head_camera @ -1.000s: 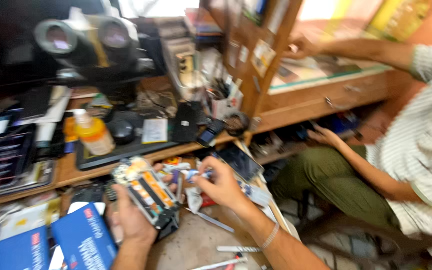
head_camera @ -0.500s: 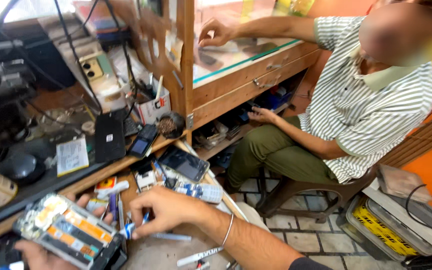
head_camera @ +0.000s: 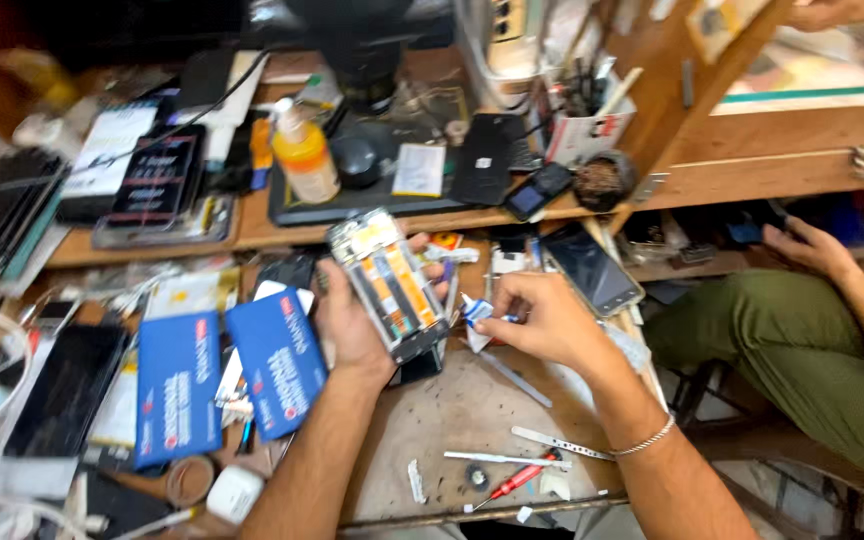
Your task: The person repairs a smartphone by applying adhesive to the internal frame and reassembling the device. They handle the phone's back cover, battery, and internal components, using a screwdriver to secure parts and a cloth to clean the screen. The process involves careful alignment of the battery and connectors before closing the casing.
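Two blue boxes lie on the cluttered desk; a yellow bottle stands on the shelf behind.

— What's the opened phone in the left hand made of?

— Bare metal frame with glossy orange strips inside. The small tube pinched by the right hand looks like soft white-and-blue plastic.

— And the workbench?

— Worn wood, matt, scuffed and stained pale near its front edge. The upper shelf is smoother brown wood.

— The blue boxes at the left?

— Printed cardboard, slightly shiny. The phone towards the right edge has a glossy glass face. The bottle is yellowish plastic. The wrist bracelet looks like shiny metal.
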